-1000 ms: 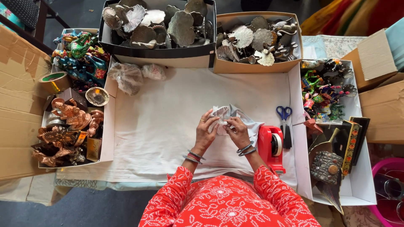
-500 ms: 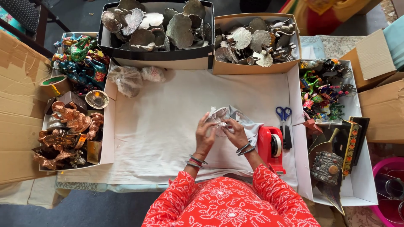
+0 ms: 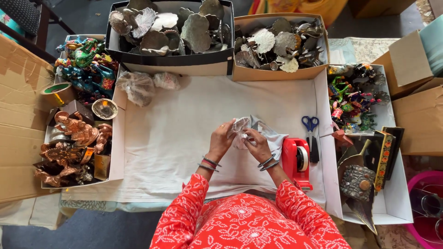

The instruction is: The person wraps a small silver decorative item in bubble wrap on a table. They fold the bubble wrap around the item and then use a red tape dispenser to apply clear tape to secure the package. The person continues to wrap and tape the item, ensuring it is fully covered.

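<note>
Over a white cloth-covered table, both my hands hold one small silvery item wrapped in clear plastic. My left hand grips its left side, fingers curled. My right hand grips its right side, where loose plastic wrap trails toward the red tape dispenser. Bangles sit on both wrists, and red patterned sleeves cover my forearms.
Two boxes of metal leaf-shaped dishes stand at the back. Blue-handled scissors lie right of the dispenser. Two wrapped bundles lie at the back left. Trays of copper figurines and coloured figurines flank the table, with cardboard boxes outside.
My hands have shifted slightly around the wrapped item, turning it and working the plastic. Nothing else has moved.
</note>
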